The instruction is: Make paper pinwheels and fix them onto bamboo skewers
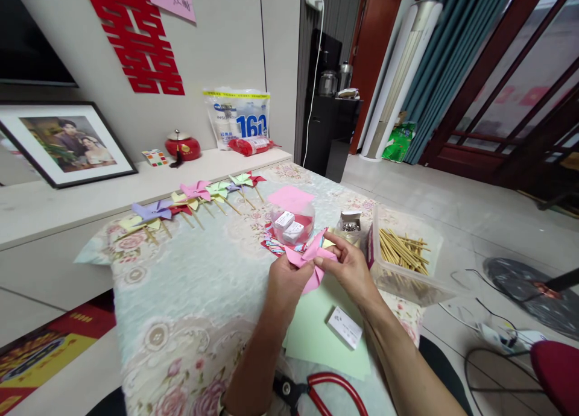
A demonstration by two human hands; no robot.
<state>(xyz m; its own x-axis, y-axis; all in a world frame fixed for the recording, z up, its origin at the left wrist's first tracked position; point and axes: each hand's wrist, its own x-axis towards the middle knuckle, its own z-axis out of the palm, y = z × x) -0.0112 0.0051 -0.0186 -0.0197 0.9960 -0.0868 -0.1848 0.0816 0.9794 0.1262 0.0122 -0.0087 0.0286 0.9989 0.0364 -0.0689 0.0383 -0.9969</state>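
- Pink folded paper pinwheel [310, 259] sits between both hands, lifted just above the desk [212, 283] with its floral cloth.
- Left hand [287, 280] grips the pinwheel's lower left side, forearm rising from the bottom edge.
- Right hand [348, 265] pinches the paper from the right, thumb and fingertips closed on a folded tip near the centre.
- Pale green paper sheet [316, 337] lies under the hands, a small white card box [345, 327] on it.
- Red-handled scissors [325, 392] lie nearest the person.
- Beyond: a clear round tub [294, 223] with small white boxes, and a clear plastic box of bamboo sticks [402, 253] to the right.
- Row of finished coloured paper pinwheels [194, 202] lines the desk's far left edge.
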